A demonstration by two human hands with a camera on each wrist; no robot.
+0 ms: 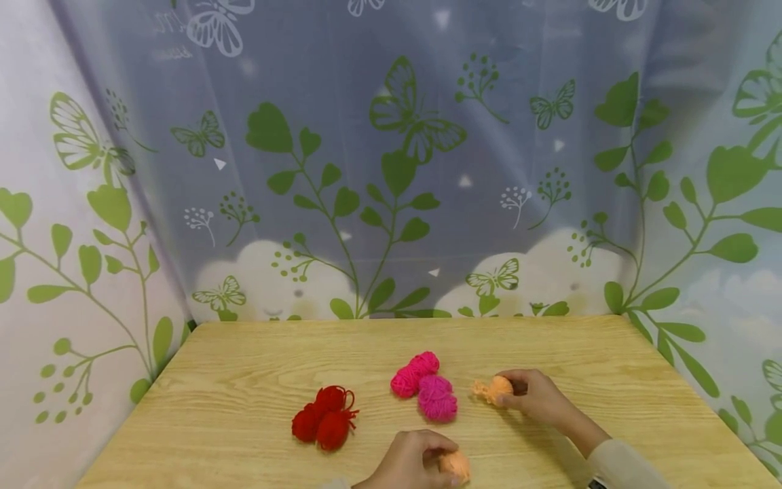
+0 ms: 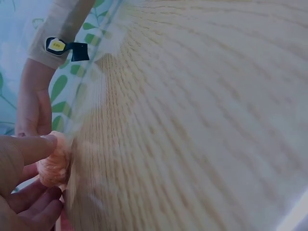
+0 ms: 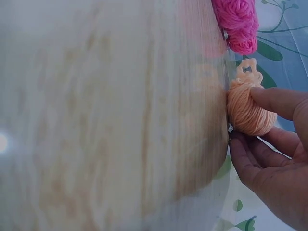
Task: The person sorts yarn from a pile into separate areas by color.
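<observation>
We pinch one peach yarn ball (image 1: 493, 389) in our right hand (image 1: 533, 396), mid-table beside the pink yarn (image 1: 427, 392); our left hand (image 1: 411, 463) grips another (image 1: 455, 466) at the near edge. Both look soft, light and squashy: hold the middle, not the loose loops.

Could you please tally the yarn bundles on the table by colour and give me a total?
Red yarn bundles: 3
Pink yarn bundles: 3
Orange yarn bundles: 2, one held by the left hand at, one held by the right hand at
Total: 8
</observation>
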